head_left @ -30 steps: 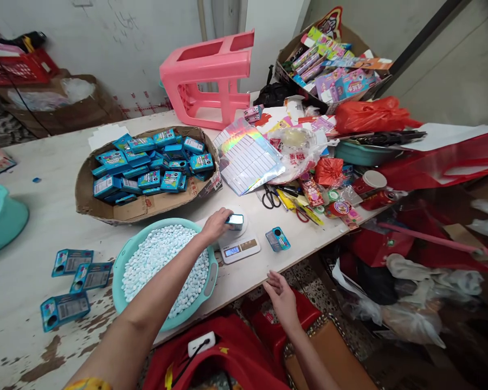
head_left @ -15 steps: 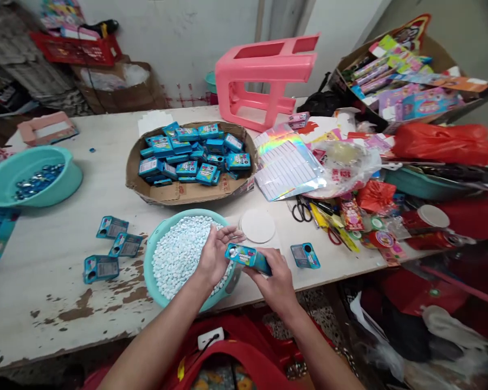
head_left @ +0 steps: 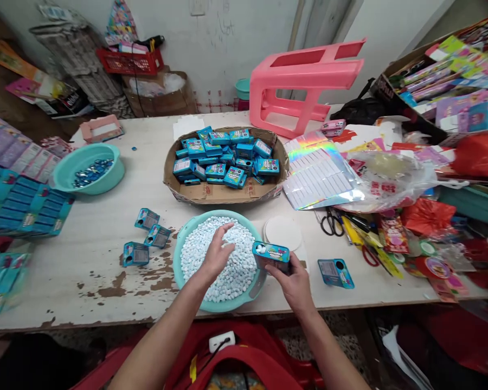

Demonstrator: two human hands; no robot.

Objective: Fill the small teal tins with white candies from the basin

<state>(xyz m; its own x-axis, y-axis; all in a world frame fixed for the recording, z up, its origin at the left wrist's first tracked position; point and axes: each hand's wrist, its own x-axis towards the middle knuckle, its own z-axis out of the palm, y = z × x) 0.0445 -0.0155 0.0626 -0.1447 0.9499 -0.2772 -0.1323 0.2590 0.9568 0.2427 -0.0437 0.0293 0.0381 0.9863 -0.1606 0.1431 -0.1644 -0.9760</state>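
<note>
My right hand grips a small blue candy box by its right end, above the right rim of a turquoise basin. White candies show at the hole in the box's left end. Over the pale candies filling the basin is my left hand, fingers apart and nothing held in it. To the left on the table lie several flat-looking blue boxes. Another blue box with a dark round hole lies to the right of my right hand.
Behind the basin a cardboard tray holds many blue boxes. A second turquoise basin with shiny blue pieces stands left. White discs, scissors, holographic sheets and a pink stool lie to the right.
My left hand has moved away from the blue candy box, back over the candies. The box stays in my right hand. The whole view has shifted left, so things appear further right.
</note>
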